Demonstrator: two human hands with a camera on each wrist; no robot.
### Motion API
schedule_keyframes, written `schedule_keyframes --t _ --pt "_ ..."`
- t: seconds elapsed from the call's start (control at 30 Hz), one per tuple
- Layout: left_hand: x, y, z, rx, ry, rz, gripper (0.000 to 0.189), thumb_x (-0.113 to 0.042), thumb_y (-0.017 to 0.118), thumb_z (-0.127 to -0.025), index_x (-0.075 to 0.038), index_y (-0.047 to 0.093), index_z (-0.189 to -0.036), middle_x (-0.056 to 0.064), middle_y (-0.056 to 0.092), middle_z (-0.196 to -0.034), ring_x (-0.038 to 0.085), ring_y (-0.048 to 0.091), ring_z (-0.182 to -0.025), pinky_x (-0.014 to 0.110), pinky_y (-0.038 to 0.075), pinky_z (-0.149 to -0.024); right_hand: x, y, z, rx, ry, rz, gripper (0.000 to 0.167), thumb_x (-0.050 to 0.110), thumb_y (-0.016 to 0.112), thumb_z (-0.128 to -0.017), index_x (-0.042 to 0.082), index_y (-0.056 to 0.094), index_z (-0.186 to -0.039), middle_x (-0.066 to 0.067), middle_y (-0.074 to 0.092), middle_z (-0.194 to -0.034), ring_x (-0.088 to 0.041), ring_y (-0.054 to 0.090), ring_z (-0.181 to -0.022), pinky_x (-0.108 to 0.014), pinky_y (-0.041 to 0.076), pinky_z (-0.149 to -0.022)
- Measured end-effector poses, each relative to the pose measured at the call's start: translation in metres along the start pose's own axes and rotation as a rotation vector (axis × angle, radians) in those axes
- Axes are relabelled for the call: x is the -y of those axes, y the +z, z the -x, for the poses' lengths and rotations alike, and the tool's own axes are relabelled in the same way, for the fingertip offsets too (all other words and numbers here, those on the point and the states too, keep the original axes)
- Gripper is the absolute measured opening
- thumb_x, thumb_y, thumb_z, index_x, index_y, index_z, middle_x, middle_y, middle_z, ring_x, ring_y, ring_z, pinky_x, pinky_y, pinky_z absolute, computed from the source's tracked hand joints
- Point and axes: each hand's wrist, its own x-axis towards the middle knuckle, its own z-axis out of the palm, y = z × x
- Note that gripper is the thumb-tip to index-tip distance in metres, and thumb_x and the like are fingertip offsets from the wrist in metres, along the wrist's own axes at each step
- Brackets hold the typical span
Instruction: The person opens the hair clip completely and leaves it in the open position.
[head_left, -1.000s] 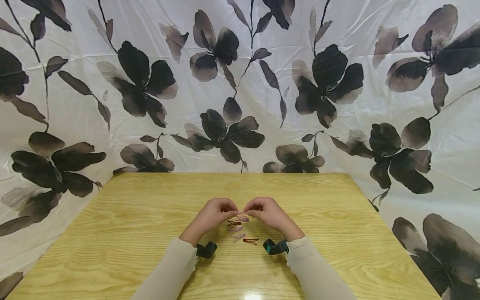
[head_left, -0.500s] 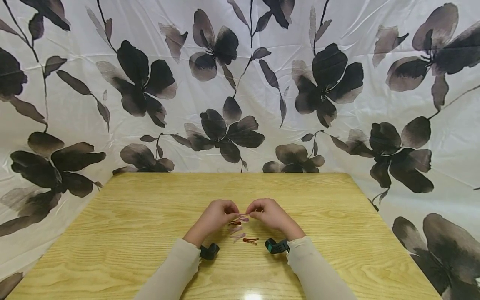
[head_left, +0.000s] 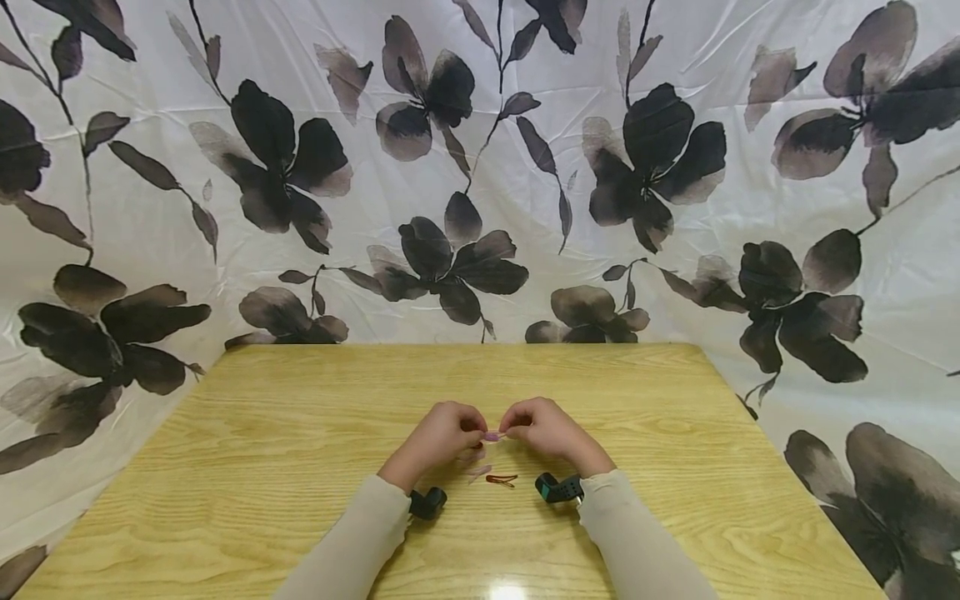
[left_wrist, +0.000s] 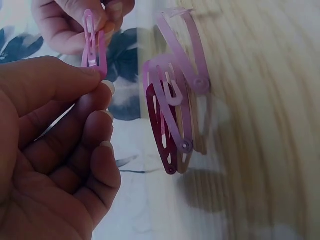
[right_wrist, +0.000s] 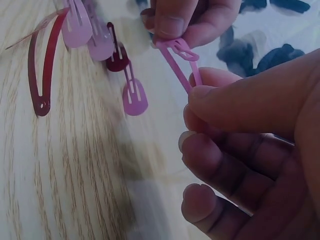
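A pink snap hair clip (right_wrist: pixel 176 67) is held between my two hands above the table. My left hand (head_left: pixel 444 435) pinches one end between thumb and index finger. At the other end, the thumb and fingertips of my right hand (head_left: pixel 546 427) pinch it. In the right wrist view the clip's inner tongue stands apart from its outer frame. Below the hands, several more snap clips lie in a loose row, among them a light pink clip (left_wrist: pixel 184 47), a dark red clip (left_wrist: pixel 164 132) and a purple-pink clip (right_wrist: pixel 135 97). My left hand partly hides this row in the head view.
Nearest me in the row lies a red clip (head_left: pixel 501 480), its two parts spread. A wood-grain table (head_left: pixel 262 467) carries everything. Behind it hangs a white cloth (head_left: pixel 540 208) with dark flowers. Black wrist cameras (head_left: pixel 557 488) are strapped to both wrists.
Both hands have shifted slightly to the right and towards me, still pinching the pink clip. My left hand now covers the dark red clip in the row.
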Motion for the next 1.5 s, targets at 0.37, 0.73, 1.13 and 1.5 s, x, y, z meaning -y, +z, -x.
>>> schedule_keyframes --t 0.37,0.73,1.13,1.5 --pt "-0.001 0.004 -0.004 0.016 0.016 -0.012 0.009 -0.008 0.067 -0.086 -0.015 0.071 -0.082 -0.007 0.066 -0.076 0.008 0.056 -0.071 0.027 0.048 -0.068 -0.002 -0.002 0.001 0.045 0.035 -0.073 0.012 0.005 0.062 -0.087 0.010 0.073 -0.089 -0.002 0.068 -0.082 -0.013 0.048 -0.061 -0.028 0.040 -0.054" --pt "-0.005 0.006 -0.006 0.045 0.033 -0.055 0.007 -0.010 0.067 -0.087 -0.013 0.072 -0.082 -0.005 0.065 -0.075 0.009 0.056 -0.068 0.027 0.048 -0.067 -0.005 -0.002 0.000 0.049 0.029 -0.042 0.010 0.007 0.064 -0.087 0.012 0.073 -0.085 -0.001 0.067 -0.077 -0.012 0.048 -0.058 -0.027 0.040 -0.053" --pt "-0.006 0.012 -0.009 0.093 0.080 -0.123 0.011 -0.006 0.063 -0.082 -0.011 0.072 -0.080 -0.005 0.063 -0.073 0.010 0.052 -0.065 0.025 0.045 -0.061 -0.007 0.000 0.004 0.076 0.029 0.003 0.011 0.006 0.064 -0.088 0.012 0.074 -0.084 -0.001 0.069 -0.079 -0.013 0.050 -0.065 -0.027 0.042 -0.059" --pt "-0.007 0.013 -0.009 0.116 0.139 -0.180 0.013 -0.006 0.062 -0.086 -0.011 0.074 -0.083 -0.004 0.067 -0.077 0.007 0.052 -0.065 0.025 0.046 -0.064 -0.011 0.002 0.003 0.092 0.022 0.052 0.015 0.006 0.064 -0.088 0.015 0.074 -0.082 0.005 0.070 -0.080 -0.012 0.053 -0.071 -0.028 0.044 -0.069"
